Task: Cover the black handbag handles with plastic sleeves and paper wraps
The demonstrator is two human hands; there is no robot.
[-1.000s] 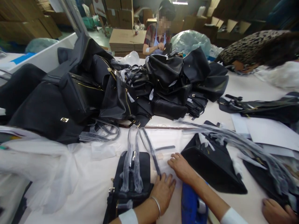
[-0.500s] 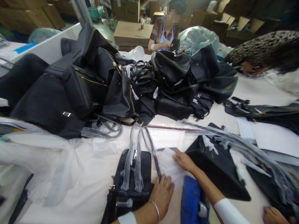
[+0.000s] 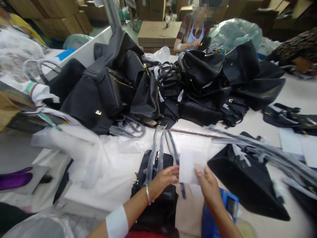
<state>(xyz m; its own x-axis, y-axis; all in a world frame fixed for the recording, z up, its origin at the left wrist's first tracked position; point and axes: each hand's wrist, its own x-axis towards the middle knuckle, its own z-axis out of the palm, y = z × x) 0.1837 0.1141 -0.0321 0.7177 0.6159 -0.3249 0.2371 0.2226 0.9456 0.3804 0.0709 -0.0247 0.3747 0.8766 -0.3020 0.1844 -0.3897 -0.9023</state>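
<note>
A thin white sheet (image 3: 190, 165) is held up between my two hands, just above the table. My left hand (image 3: 162, 180) pinches its left edge and my right hand (image 3: 209, 186) grips its lower right edge. Under my left hand lies a black handbag (image 3: 155, 198) with plastic-wrapped handles (image 3: 158, 150) pointing away from me. A black strap (image 3: 177, 162) runs beside the handles and passes under the sheet. Another flat black bag (image 3: 247, 181) lies to the right of my right hand.
A big heap of black handbags (image 3: 160, 82) fills the middle of the white table (image 3: 262, 125). White wrapping (image 3: 81, 155) lies at the left, a blue object (image 3: 213, 215) near my right arm. A person (image 3: 195, 29) works at the far end, another's arm (image 3: 294, 49) at right.
Both hands left the table surface and came together, lifting the white sheet between them. The view has swung to the left.
</note>
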